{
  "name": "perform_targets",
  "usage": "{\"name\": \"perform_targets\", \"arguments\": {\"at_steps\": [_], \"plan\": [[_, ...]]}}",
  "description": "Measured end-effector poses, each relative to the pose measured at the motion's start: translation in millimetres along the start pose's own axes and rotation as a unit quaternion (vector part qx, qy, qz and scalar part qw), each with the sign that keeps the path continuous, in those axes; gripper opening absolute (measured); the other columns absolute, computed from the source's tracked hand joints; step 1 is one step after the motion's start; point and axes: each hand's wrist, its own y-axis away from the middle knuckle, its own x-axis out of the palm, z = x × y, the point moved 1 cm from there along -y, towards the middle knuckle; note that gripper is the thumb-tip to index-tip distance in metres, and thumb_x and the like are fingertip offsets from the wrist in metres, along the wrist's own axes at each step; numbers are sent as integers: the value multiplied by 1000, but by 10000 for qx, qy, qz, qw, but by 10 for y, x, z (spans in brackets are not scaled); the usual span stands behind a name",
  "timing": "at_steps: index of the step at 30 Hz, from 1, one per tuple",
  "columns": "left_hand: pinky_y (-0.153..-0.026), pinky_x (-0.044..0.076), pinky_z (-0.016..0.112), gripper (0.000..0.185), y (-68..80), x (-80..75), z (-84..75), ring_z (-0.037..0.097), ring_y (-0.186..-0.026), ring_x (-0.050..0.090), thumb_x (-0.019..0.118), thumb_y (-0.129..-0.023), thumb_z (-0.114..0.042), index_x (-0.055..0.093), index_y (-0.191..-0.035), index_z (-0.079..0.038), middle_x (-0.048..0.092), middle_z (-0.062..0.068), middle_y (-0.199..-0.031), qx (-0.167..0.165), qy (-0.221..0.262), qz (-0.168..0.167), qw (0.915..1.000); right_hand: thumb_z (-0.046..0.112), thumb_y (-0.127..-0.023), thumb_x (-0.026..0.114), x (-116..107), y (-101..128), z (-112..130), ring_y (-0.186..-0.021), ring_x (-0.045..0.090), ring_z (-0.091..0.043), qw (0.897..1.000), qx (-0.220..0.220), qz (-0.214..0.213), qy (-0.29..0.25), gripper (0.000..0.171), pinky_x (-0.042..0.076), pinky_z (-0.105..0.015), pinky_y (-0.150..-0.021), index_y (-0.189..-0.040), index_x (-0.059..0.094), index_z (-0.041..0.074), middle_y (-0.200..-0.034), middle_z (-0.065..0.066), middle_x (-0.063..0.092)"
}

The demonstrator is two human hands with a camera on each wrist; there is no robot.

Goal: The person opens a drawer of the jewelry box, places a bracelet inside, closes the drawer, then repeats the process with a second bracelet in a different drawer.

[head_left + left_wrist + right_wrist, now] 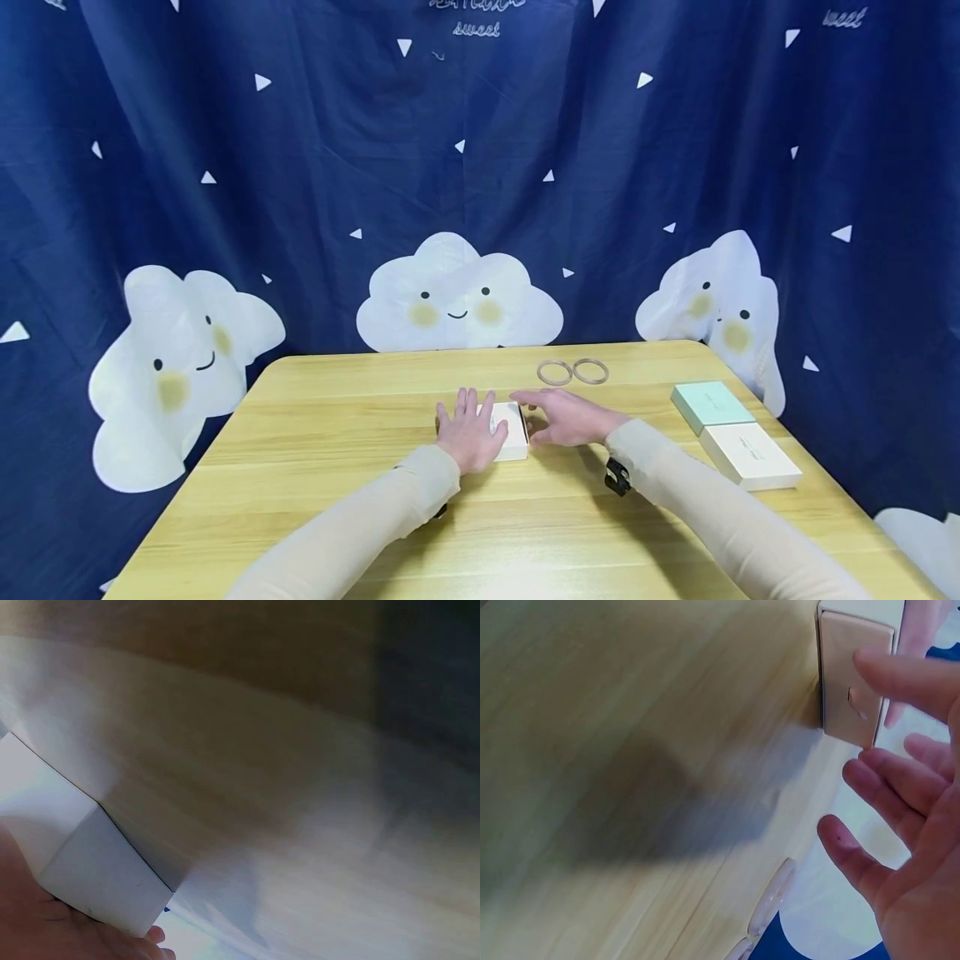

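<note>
A small white box (512, 433) lies on the wooden table in front of the person. The left hand (470, 433) rests on its left part with fingers straight and spread, covering much of the top; the left wrist view shows this hand against the box's side (105, 870). Just off the box's right end hovers the right hand (566, 417), thumb and fingers apart with nothing between them. In the right wrist view, that end shows an inner panel (851, 671) with a small tab or notch, and the thumb overlaps it.
Two thin rings (555, 372) lie side by side toward the table's back edge. At the right edge, a mint-green box (714, 404) adjoins a larger cream box (752, 454). A dark blue curtain (322, 167) with clouds hangs behind the table.
</note>
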Motion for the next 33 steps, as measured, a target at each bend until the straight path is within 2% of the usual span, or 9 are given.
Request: {"name": "perform_targets", "arguments": {"at_steps": [6,14,20,25,33], "plan": [[-116,10,74,70,12,-8,-5,38,-156,12,22,-103,-57,23,-162,-18,20,20,-166,-14,-58,-5,10000,25,-85,82,46,-40,-32,-124,63,-25,9995,13,-263,172,76,49,-45,-106,-151,47,11,-134,-9,66],[-115,14,74,68,65,-78,-44,39,-155,15,25,-105,-55,27,-161,-17,23,21,-165,8,-80,-45,10000,24,-84,83,51,-46,-17,-122,62,-28,9987,19,-405,293,74,51,-47,-103,-149,49,10,-131,-10,67],[-115,11,75,70,12,-15,-13,38,-155,12,23,-103,-57,25,-161,-18,21,20,-166,11,-50,-33,10000,28,-84,83,57,-57,0,-126,57,-28,9984,199,-377,365,77,51,-47,-102,-151,47,15,-134,-8,66],[-115,11,74,72,-21,38,12,37,-156,10,19,-102,-60,23,-162,-21,19,18,-167,-21,-87,-27,10000,28,-83,83,55,-68,4,-131,54,-33,9984,128,-431,356,76,50,-49,-103,-150,48,14,-133,-9,66],[-116,10,74,71,-13,5,4,35,-156,9,21,-103,-59,22,-162,-20,19,18,-167,-22,-197,57,9998,30,-84,83,58,-64,5,-141,41,-45,9981,136,-404,434,77,39,-56,-113,-150,48,14,-144,-6,60]]}}
